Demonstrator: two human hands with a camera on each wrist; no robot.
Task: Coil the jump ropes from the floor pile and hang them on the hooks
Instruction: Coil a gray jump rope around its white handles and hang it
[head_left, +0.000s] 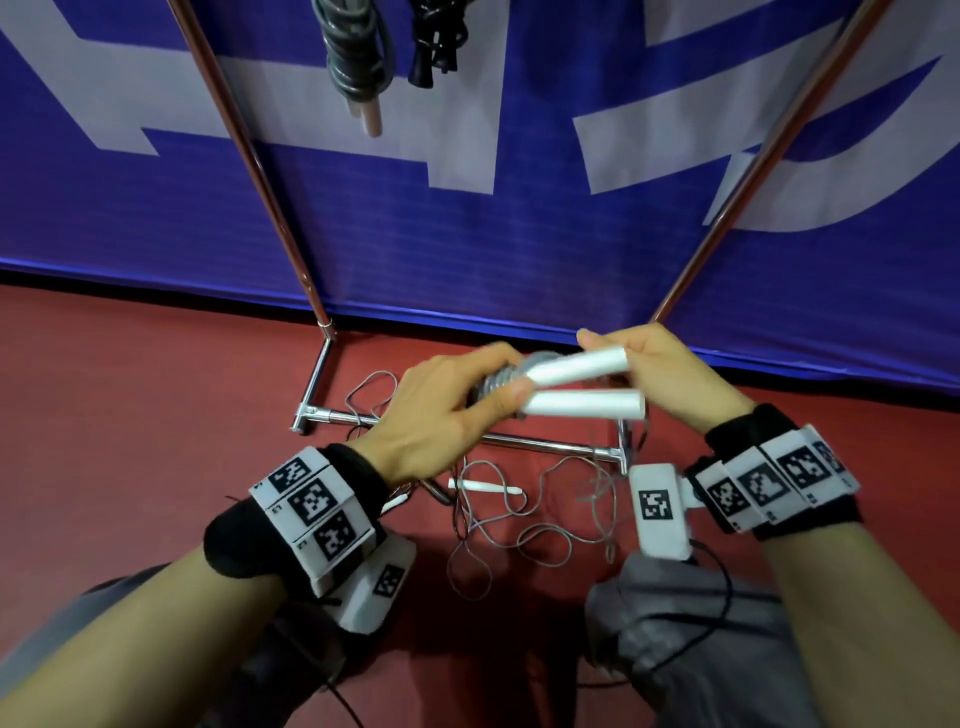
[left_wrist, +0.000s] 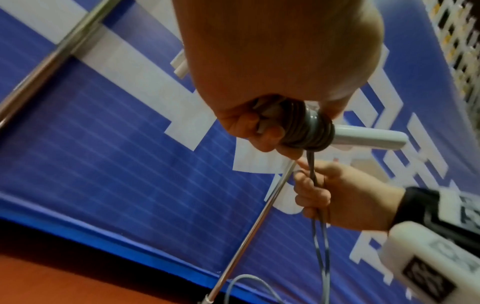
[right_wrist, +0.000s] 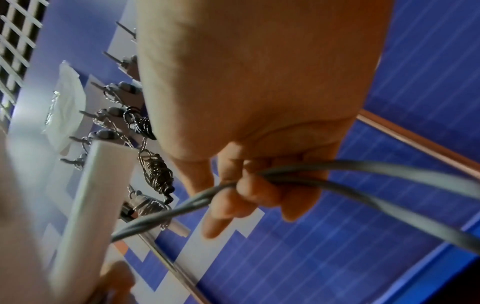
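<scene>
A grey jump rope is wound into a coil (head_left: 491, 383) around the base of its two white handles (head_left: 582, 402), held above the floor. My left hand (head_left: 506, 374) grips that coil (left_wrist: 309, 131), with one handle (left_wrist: 371, 137) sticking out to the right. Behind the handles, my right hand (head_left: 631, 345) curls its fingers round two loose strands of the same grey rope (right_wrist: 285, 179), which run down from the coil through the right hand (left_wrist: 317, 185). Coiled ropes (head_left: 353, 57) hang at the top of the rack.
Thin grey ropes (head_left: 519, 525) and a white handle (head_left: 485, 487) lie tangled on the red floor by the rack's chrome base (head_left: 519, 442). Two slanted rack poles (head_left: 249, 150) stand before a blue and white banner (head_left: 467, 234). Hooks with coiled ropes (right_wrist: 155, 172) show in the right wrist view.
</scene>
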